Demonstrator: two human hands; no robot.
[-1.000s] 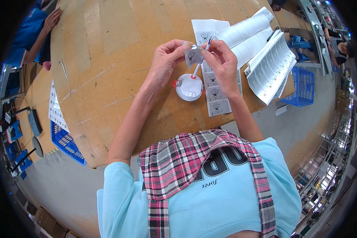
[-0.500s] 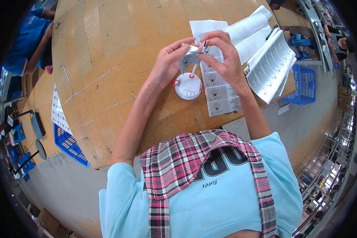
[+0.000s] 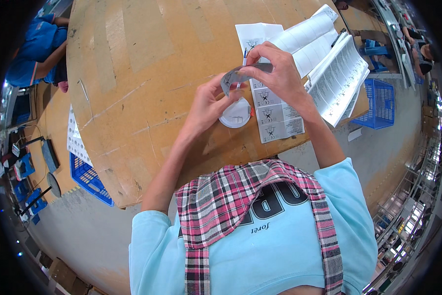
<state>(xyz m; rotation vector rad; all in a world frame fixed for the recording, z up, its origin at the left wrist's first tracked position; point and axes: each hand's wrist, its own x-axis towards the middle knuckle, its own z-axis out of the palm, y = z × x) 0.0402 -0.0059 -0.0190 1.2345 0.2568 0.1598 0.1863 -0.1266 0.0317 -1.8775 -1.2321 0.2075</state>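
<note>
A round white downlight (image 3: 235,116) with a red-tipped side clip lies on the table, partly covered by my left hand. Its white cable rises between my hands, with blue-ended wires (image 3: 245,55) at the top. My left hand (image 3: 212,102) is closed low on the cable, just above the fixture; its fingertips are partly hidden. Above it, my right hand (image 3: 280,71) pinches a curved silver-grey label (image 3: 228,80) that wraps toward the cable. Beside the downlight lies a sheet of similar grey labels (image 3: 270,116).
Stacked printed sheets (image 3: 336,81) and a rolled-up sheet (image 3: 309,32) lie on the brown table (image 3: 147,59) at the right. Blue baskets stand beyond the left edge (image 3: 88,179) and right edge (image 3: 378,105). A person in blue (image 3: 36,54) is at far left.
My left hand has dropped from the label to the cable near the downlight. My right hand now holds the label, which has turned and curved around by the cable.
</note>
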